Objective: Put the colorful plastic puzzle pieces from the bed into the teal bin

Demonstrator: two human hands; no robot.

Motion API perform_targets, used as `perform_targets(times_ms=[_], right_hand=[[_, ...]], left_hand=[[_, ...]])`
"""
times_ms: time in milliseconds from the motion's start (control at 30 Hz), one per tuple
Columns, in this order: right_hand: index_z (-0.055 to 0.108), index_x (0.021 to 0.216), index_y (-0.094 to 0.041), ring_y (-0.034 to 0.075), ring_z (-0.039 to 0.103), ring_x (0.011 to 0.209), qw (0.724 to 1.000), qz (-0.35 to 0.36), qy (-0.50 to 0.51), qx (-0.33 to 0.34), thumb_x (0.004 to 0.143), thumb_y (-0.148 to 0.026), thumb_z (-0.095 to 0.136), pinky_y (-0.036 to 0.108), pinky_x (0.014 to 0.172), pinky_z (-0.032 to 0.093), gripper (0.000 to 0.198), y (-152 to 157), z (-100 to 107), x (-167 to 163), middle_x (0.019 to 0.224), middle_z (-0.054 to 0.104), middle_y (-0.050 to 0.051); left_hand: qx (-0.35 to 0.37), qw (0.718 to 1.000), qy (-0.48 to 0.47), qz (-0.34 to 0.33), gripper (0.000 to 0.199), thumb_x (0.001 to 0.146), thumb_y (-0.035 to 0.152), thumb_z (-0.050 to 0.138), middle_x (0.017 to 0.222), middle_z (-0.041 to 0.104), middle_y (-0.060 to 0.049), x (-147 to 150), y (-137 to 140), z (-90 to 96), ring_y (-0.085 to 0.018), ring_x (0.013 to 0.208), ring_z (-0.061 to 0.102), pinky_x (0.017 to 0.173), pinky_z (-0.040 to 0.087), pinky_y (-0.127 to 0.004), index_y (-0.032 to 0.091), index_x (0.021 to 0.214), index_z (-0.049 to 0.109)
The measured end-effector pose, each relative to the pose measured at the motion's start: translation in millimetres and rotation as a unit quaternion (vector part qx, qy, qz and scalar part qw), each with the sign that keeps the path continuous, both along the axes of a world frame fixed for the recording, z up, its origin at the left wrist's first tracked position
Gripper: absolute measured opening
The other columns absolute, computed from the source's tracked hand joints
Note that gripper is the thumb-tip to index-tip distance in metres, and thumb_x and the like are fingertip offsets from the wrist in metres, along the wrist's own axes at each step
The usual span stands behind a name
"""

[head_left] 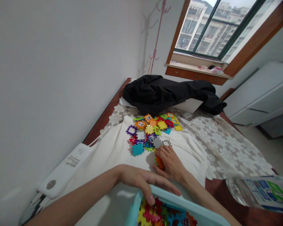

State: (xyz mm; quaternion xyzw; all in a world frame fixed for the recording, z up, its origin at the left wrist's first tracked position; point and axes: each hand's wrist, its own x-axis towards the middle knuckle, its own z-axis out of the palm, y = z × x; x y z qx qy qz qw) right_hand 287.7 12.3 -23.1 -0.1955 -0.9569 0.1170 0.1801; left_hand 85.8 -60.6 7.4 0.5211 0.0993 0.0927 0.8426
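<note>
My left hand (141,177) grips the far rim of a light-blue plastic bin (176,197), its thumb inside the rim and its fingers along the outer side. Colourful interlocking plastic tiles (153,213) fill the part of the bin in view. My right hand (168,160) is closed around an orange interlocking tile (159,162) just above the white cloth. Beyond its fingertips lies a loose pile of similar tiles (149,129) in several colours, some with small window frames. A teal tile (138,149) and a grey tile (157,142) are at the near edge of that pile.
A white power strip (66,169) stands at the left near the wall. Black clothing (160,92) covers a pale object behind the tiles. A clear plastic package (259,191) lies at the lower right. A floral cover (233,144) spreads beneath the white cloth (188,147).
</note>
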Motion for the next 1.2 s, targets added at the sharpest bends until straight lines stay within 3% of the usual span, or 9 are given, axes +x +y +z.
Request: perform_targets(times_ms=[167,300,400,500,600,700,967,1067,1200], right_hand=[[0.056,0.100,-0.022,0.024,0.057,0.081,0.999,-0.009,0.025,0.022,0.092,-0.031,0.058,0.036,0.071,0.048,0.012,-1.0,-8.4,2.0,0.091,0.064,0.007],[0.057,0.096,-0.023,0.021,0.060,0.072,0.996,-0.071,0.048,0.016,0.091,-0.026,0.056,0.032,0.064,0.048,0.006,7.8,-9.0,8.7,0.085,0.062,0.004],[0.060,0.106,-0.023,0.022,0.065,0.077,0.985,-0.154,0.075,-0.008,0.090,-0.025,0.055,0.033,0.067,0.052,0.018,22.5,-6.2,17.4,0.094,0.066,0.005],[0.060,0.128,-0.023,0.024,0.071,0.089,0.979,-0.193,0.066,-0.020,0.091,-0.026,0.056,0.036,0.075,0.058,0.038,35.2,-4.9,23.8,0.118,0.068,0.009],[0.056,0.140,-0.024,0.027,0.073,0.095,0.981,-0.192,0.029,-0.011,0.093,-0.029,0.058,0.039,0.080,0.060,0.048,38.9,-4.7,24.8,0.132,0.064,0.011],[0.055,0.141,-0.024,0.028,0.072,0.101,0.984,-0.177,0.002,-0.012,0.094,-0.035,0.060,0.040,0.083,0.060,0.048,36.3,-2.6,22.9,0.133,0.064,0.011],[0.060,0.107,-0.022,0.026,0.068,0.087,0.981,-0.188,0.012,-0.048,0.093,-0.034,0.058,0.036,0.075,0.053,0.018,35.2,1.1,23.7,0.097,0.069,0.005],[0.058,0.114,-0.022,0.025,0.068,0.083,0.976,-0.201,0.037,-0.070,0.094,-0.035,0.057,0.037,0.075,0.052,0.024,35.5,-1.5,24.9,0.093,0.070,0.004],[0.052,0.139,-0.021,0.026,0.068,0.092,0.980,-0.181,0.047,-0.067,0.096,-0.042,0.059,0.038,0.082,0.053,0.049,31.5,-0.5,18.6,0.106,0.069,0.008]], left_hand=[[0.002,1.000,-0.005,0.012,0.094,0.068,0.024,0.080,0.152,0.053,-0.001,0.2,-0.5,0.1,-0.032,0.151,0.039,0.120,0.037,-0.040,0.028,0.156,0.047],[-0.005,1.000,-0.010,0.014,0.093,0.069,0.025,0.081,0.152,0.053,-0.002,-0.3,-0.9,1.9,-0.031,0.150,0.041,0.120,0.036,-0.040,0.028,0.156,0.048],[-0.005,1.000,-0.007,0.010,0.093,0.070,0.027,0.081,0.153,0.053,-0.002,-0.4,-1.3,1.1,-0.032,0.150,0.041,0.120,0.036,-0.042,0.028,0.156,0.047],[-0.007,1.000,-0.001,0.003,0.096,0.070,0.030,0.081,0.155,0.051,-0.003,-0.7,-1.5,-0.1,-0.034,0.150,0.041,0.121,0.035,-0.043,0.028,0.158,0.044],[-0.007,1.000,0.004,0.008,0.095,0.070,0.030,0.081,0.155,0.051,-0.002,-1.4,-1.5,0.9,-0.033,0.151,0.040,0.120,0.036,-0.042,0.027,0.157,0.045],[-0.013,1.000,0.009,0.010,0.094,0.069,0.028,0.082,0.154,0.052,-0.001,-2.1,-1.0,3.3,-0.032,0.151,0.040,0.119,0.037,-0.040,0.028,0.156,0.047],[-0.026,1.000,0.012,0.010,0.095,0.069,0.028,0.082,0.156,0.052,-0.002,-2.0,-0.8,5.6,-0.032,0.152,0.039,0.122,0.033,-0.042,0.027,0.156,0.047],[-0.030,0.998,-0.008,0.046,0.087,0.069,0.023,0.081,0.155,0.055,-0.002,-1.9,-2.5,8.0,-0.030,0.152,0.040,0.124,0.030,-0.042,0.027,0.151,0.054],[-0.037,0.994,-0.030,0.094,0.076,0.068,0.019,0.080,0.150,0.062,-0.003,-0.7,-5.4,7.6,-0.028,0.146,0.048,0.121,0.035,-0.041,0.026,0.142,0.064]])
